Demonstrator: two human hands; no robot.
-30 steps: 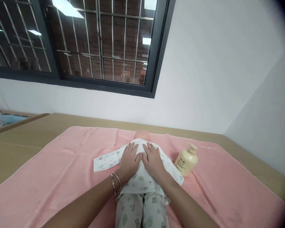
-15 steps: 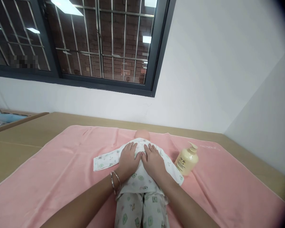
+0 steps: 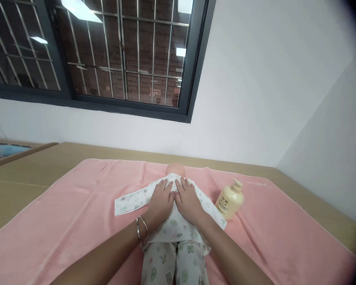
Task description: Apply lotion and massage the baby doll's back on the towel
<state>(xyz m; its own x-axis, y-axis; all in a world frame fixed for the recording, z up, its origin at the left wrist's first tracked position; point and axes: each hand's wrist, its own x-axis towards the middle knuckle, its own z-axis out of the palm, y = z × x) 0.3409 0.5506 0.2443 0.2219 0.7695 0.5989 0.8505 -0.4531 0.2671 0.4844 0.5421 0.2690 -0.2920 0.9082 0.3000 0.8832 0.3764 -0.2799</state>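
Observation:
A baby doll lies on a pink cloth (image 3: 86, 209), its rounded head (image 3: 175, 169) towards the wall. It is dressed in a white patterned top (image 3: 178, 225) with long sleeves spread to both sides, and matching trousers (image 3: 159, 263). My left hand (image 3: 161, 201) lies flat on the chest of the top, fingers spread, two silver bangles (image 3: 142, 229) at its wrist. Beside it my right hand (image 3: 189, 201) also rests flat on the chest, the thumbs close together. Neither hand grips anything. Close to the right sleeve stands a pale yellow pump bottle (image 3: 230, 200).
Under the cloth is a wooden surface (image 3: 26, 166) that reaches back to a white wall (image 3: 240, 99). A dark-framed window (image 3: 136, 109) with metal bars is above. At the far left, past a raised wooden edge (image 3: 23, 155), something light blue (image 3: 7, 149) shows.
The whole view has shifted slightly, so everything sits a little further left. On the doll's chest, my right hand's fingers have moved slightly; both hands stay flat there.

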